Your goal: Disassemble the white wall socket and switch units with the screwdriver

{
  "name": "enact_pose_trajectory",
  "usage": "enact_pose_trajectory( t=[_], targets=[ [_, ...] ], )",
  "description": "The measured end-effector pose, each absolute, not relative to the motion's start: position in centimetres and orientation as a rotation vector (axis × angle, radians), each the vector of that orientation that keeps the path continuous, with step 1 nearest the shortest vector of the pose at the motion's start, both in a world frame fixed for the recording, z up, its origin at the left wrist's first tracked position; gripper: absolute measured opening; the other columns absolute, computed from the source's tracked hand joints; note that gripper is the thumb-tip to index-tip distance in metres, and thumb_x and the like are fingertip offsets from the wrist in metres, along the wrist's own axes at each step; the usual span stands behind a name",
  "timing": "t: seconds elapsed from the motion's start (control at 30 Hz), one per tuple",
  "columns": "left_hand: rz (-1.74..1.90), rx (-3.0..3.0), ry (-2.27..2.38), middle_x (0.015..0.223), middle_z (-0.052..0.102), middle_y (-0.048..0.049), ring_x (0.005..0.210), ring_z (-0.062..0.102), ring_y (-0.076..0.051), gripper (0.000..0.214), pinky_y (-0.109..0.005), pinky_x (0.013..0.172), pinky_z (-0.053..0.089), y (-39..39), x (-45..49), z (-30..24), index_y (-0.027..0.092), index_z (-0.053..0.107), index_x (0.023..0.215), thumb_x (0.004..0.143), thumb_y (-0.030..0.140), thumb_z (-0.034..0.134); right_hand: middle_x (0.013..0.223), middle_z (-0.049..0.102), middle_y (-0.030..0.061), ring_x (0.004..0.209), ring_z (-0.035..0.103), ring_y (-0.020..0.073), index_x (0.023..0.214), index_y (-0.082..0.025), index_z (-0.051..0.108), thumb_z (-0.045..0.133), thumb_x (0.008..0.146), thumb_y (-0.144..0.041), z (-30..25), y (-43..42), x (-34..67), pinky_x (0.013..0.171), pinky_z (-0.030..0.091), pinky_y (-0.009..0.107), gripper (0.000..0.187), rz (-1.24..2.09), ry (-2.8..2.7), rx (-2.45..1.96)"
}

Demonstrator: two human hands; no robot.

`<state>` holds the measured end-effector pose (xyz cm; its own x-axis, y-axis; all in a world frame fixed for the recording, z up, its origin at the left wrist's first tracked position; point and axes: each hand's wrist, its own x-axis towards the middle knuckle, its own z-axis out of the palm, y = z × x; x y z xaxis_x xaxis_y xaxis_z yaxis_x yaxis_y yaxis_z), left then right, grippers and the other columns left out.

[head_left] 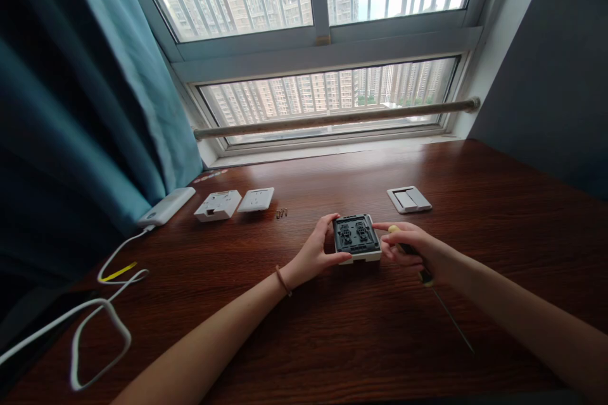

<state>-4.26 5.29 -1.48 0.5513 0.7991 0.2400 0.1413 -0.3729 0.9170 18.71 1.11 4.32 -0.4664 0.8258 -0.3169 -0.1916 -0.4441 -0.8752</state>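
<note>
My left hand (317,247) grips the left side of a switch box (357,235), a white base with a black inner part facing up, resting on the table. Fingers and thumb span its far and near edges. A screwdriver (425,275) with a yellow and black handle is held in my right hand (412,248), its thin shaft pointing down toward the lower right, away from the box. The right index finger reaches to the box's right edge. Beyond that hand lies a white switch cover (409,199) with rocker buttons.
To the left sit a white mounting box (218,205), a white socket panel (256,200) and several small screws (282,213). Farther left are a white power strip (167,207), its looping cable (118,304) and a yellow strip (120,271). A window bar (342,119) crosses behind the brown table (332,342).
</note>
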Motion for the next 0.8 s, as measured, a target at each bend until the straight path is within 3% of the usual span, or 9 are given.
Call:
enact_pose_trajectory(
  t=[0.3,0.8],
  targets=[
    [0.898,1.897,0.837,0.133,0.041,-0.0098,0.125,0.039,-0.026,0.077,-0.043,0.108,0.028,5.35,-4.44,-1.6,0.023,0.033,0.131,0.065,0.031,0.073,0.048,0.042,-0.0065,0.031,0.014,0.0008,0.081,-0.016,0.055,0.054,0.071,-0.022,3.8,1.75,19.22,0.029,0.015,0.014,0.012,2.048,-0.948,-0.923],
    [0.983,1.834,0.774,0.134,0.04,-0.0105,0.122,0.044,-0.025,0.076,-0.042,0.105,0.036,4.99,-4.21,-1.48,0.023,0.03,0.13,0.067,0.028,0.072,0.054,0.042,-0.0057,0.035,0.012,0.0024,0.085,-0.015,0.058,0.051,0.071,-0.022,3.28,1.7,19.02,0.03,0.015,0.014,0.017,1.984,-0.813,-0.973]
  ],
)
